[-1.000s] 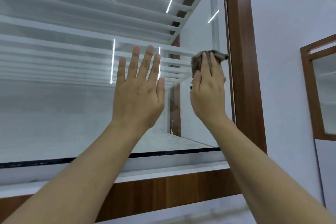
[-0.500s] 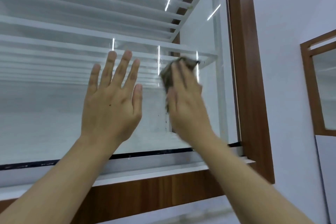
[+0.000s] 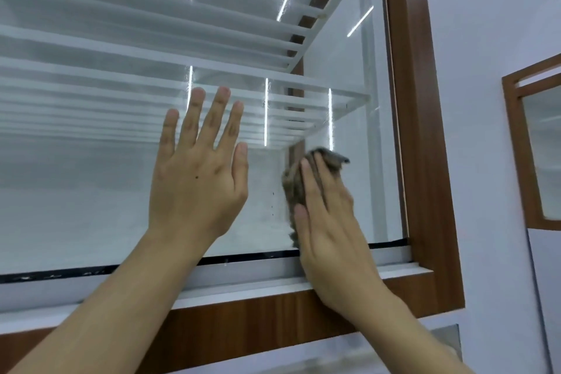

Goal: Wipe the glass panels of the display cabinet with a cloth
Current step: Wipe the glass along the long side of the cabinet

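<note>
step: wiping | right grip [image 3: 328,222]: released, flat fingers pressing cloth [image 3: 293,188] onto glass panel [image 3: 91,191], low near its right edge, probably for even contact | left grip [image 3: 197,179]: released, splayed against the panel, likely bracing

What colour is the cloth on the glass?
Mottled grey-brown, seen in the head view: the cloth sits under the right hand.

My left hand [image 3: 197,188] lies flat on the glass panel [image 3: 76,197]; right of it, my right hand [image 3: 329,228] presses the cloth [image 3: 291,188] near the panel's lower right corner.
</note>
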The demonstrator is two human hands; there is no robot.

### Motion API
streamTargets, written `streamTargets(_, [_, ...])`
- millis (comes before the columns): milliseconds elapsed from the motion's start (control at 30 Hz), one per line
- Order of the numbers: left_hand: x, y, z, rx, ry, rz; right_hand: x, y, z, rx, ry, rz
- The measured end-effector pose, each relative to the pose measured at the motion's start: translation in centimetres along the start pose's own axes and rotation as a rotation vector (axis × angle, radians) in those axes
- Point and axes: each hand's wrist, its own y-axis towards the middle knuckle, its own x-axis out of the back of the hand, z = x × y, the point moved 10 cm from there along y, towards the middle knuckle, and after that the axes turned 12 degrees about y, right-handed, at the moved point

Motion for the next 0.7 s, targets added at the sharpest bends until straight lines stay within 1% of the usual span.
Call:
streamTargets(67, [-0.1, -0.1, -0.1, 0.004, 0.009, 0.002, 2.1, 0.4, -3.3, -0.122, 0.011, -0.066])
streamTargets(133, [-0.1, -0.1, -0.1, 0.004, 0.012, 0.005, 4.0, 4.4, -5.5, -0.258, 0.036, -0.166])
streamTargets(167, [-0.1, 0.0, -0.1, 0.006, 0.010, 0.006, 4.4, 6.5, -5.3, -0.279, 0.044, -0.210])
streamTargets(233, [-0.1, 0.1, 0.1, 0.008, 0.000, 0.005, 3.5, 8.9, -2.6, -0.210, 0.084, -0.229])
streamTargets(267, [-0.1, 0.1, 0.1, 0.006, -0.006, 0.004, 2.2, 8.4, -1.0, -0.144, 0.087, -0.176])
streamTargets(333, [0.0, 0.2, 0.1, 0.002, -0.014, -0.006, -0.8, 4.4, 1.6, -0.027, 0.005, 0.016])
streamTargets(367, [0.1, 0.1, 0.1, 0.003, -0.016, -0.011, -1.5, 1.8, 1.5, -0.002, -0.040, 0.086])
streamTargets(400, [0.1, 0.1, 0.1, 0.004, -0.018, -0.012, -1.2, -0.1, 0.4, -0.015, -0.074, 0.113])
streamTargets(467, [0.0, 0.0, 0.0, 0.008, -0.019, -0.010, 1.1, 0.4, -3.0, -0.106, -0.099, 0.057])
streamTargets(533, [0.0, 0.0, -0.1, 0.007, -0.018, -0.010, 3.4, 4.8, -5.1, -0.206, -0.070, -0.078])
streamTargets(567, [0.0, 0.0, 0.0, 0.006, -0.019, -0.010, 4.1, 7.3, -5.0, -0.236, -0.024, -0.149])
streamTargets(633, [0.1, 0.1, 0.1, 0.009, -0.026, -0.018, 3.5, 10.0, -2.6, -0.192, 0.066, -0.191])
streamTargets(667, [0.2, 0.1, 0.2, 0.012, -0.031, -0.025, 2.4, 9.5, -1.1, -0.139, 0.091, -0.164])
streamTargets(700, [0.3, 0.2, 0.2, 0.011, -0.039, -0.033, 0.9, 7.7, 0.2, -0.090, 0.078, -0.102])
